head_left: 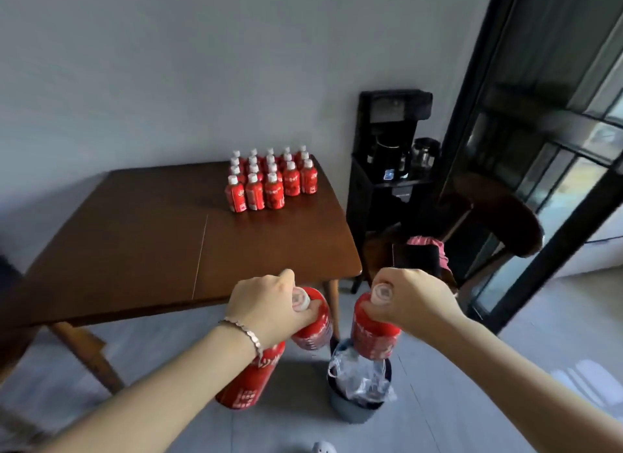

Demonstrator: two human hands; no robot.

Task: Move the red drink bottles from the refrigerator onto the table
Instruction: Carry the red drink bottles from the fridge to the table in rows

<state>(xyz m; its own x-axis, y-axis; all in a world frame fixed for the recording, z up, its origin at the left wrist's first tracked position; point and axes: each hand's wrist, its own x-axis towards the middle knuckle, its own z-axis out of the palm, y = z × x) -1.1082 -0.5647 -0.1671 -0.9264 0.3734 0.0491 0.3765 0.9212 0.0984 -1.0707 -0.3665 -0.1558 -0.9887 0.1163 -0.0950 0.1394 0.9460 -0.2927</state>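
Note:
Several red drink bottles (269, 179) with white caps stand in rows at the far right of the brown wooden table (141, 236). My left hand (266, 304) grips two red bottles by their necks: one (315, 324) hangs under the fingers, the other (251, 378) hangs below my wrist. My right hand (409, 300) holds a third red bottle (374, 331) by its white cap. Both hands hover just in front of the table's near right corner, above the floor. The refrigerator is out of view.
A grey bin (357, 402) lined with a plastic bag stands on the floor below my hands. A dark wooden chair (488, 223) with clothes on it stands right of the table. Behind it are a black stand with a coffee machine (387, 142) and a black-framed glass door (539, 149).

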